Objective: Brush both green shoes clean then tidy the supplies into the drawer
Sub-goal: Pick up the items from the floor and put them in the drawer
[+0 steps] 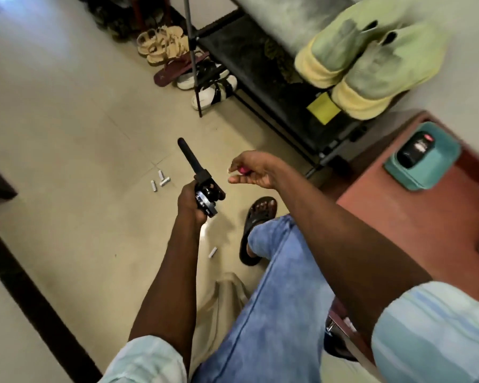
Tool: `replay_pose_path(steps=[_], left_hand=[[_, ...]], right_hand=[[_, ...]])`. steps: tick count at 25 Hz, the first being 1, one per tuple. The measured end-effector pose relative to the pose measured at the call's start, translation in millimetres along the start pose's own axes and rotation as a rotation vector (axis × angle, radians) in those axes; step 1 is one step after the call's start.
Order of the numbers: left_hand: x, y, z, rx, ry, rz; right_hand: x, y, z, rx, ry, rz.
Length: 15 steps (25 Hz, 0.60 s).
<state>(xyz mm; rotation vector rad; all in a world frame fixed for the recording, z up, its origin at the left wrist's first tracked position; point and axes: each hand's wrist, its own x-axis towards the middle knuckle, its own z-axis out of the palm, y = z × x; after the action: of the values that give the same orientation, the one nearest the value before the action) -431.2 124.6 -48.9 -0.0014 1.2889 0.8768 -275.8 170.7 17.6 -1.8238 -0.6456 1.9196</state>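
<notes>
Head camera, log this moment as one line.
left hand: grips black device | right hand: pinches pink item | green shoes: on rack

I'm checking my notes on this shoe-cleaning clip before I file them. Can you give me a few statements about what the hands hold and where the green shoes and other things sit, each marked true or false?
1. The green shoes sit side by side on the black rack. True.
2. The left hand is empty. False: it grips a black tool with a long handle.
3. The right hand holds something small and pink. True.
4. Small white cylinders lie on the floor. True.
5. The teal container stands on the floor. False: it stands on the reddish-brown cabinet top.
</notes>
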Motion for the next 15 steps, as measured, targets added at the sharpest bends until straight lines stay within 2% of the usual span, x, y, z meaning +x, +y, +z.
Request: replay_pose_path(steps=[4,8,11,15], left_hand=[[-104,2,49,0.024,-0.297,0.021],[-197,-29,105,0.165,-0.609,-0.082],[-230,-70,144,0.284,-0.766,-0.186],[-232,-151,178,0.591,-0.772,-0.229]], right_hand=[[-120,5,-29,0.191,0.153,-0.315],[-218,55,-87,0.294,0.369,-0.538],[-269,107,-127,0.250,0.528,-0.559],[-310,203,-173,0.256,0.769,-0.422]])
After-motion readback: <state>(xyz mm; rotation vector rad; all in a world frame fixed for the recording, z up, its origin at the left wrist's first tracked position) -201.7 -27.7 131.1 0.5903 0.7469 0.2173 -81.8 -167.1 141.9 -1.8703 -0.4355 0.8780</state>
